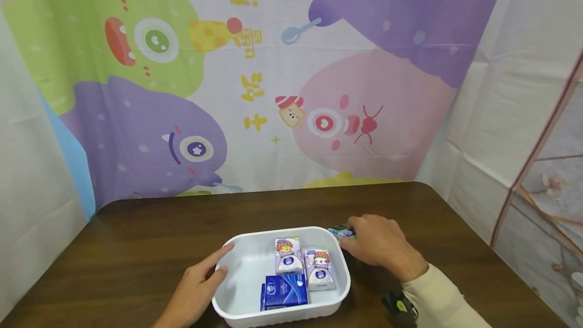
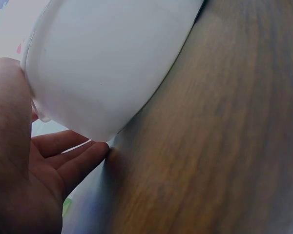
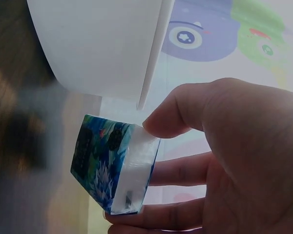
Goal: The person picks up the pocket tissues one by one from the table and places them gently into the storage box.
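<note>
My right hand (image 1: 375, 239) pinches a small blue-green printed tissue pack (image 3: 100, 161) between thumb and fingers, just outside the right rim of a white plastic tub (image 1: 343, 277). In the right wrist view, the pack's white side faces the hand. My left hand (image 1: 196, 285) rests at the tub's left side, its fingers extended along the outer wall in the left wrist view. Inside the tub lie two white and purple cartoon tissue packs, one at the back (image 1: 288, 254) and one at the right (image 1: 320, 269). Blue tissue packs (image 1: 286, 291) lie at the front.
The tub stands on a dark brown wooden table (image 1: 136, 247). Behind it hangs a cloth (image 1: 268, 156) printed with cartoon monsters. A black strap device (image 1: 401, 308) sits at my right wrist beside a pale sleeve (image 1: 439, 297).
</note>
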`<state>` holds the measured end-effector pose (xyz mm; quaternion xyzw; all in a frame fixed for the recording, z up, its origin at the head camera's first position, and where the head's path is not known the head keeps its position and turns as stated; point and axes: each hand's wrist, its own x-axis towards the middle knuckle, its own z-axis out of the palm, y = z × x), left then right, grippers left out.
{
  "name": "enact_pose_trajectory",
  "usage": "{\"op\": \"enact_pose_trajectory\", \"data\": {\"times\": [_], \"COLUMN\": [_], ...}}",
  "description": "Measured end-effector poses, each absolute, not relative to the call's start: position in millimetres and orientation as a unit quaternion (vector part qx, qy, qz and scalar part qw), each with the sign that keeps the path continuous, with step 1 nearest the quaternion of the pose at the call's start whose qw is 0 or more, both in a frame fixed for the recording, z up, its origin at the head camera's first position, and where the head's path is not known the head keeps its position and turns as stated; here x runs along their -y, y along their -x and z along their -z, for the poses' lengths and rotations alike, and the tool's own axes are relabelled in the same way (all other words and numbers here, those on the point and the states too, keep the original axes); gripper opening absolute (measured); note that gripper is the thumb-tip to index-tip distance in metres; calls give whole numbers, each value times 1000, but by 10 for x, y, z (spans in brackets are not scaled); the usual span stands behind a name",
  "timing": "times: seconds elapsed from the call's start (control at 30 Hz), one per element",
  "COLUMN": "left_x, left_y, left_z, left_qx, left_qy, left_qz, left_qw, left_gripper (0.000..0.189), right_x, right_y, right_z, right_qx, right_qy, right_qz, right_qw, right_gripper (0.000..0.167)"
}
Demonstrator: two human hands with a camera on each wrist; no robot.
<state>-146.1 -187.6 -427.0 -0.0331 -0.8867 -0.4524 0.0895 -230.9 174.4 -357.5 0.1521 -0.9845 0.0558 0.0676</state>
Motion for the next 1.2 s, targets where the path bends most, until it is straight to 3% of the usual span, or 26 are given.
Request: {"op": "enact_pose_trajectory", "data": {"times": [1.2], "left_x": [1869], "left_y": [1457], "left_z": [4287], "left_qx": [884], "left_qy": [31], "left_qz": [456], "left_qw": [95], "left_gripper": [41], "right_x": [-1734], "right_y": [2262], "right_z": [3510], "right_qx": [982], "right_qy": [-144], "right_qz": [-73], "right_qw": [93], "right_gripper": [33]}}
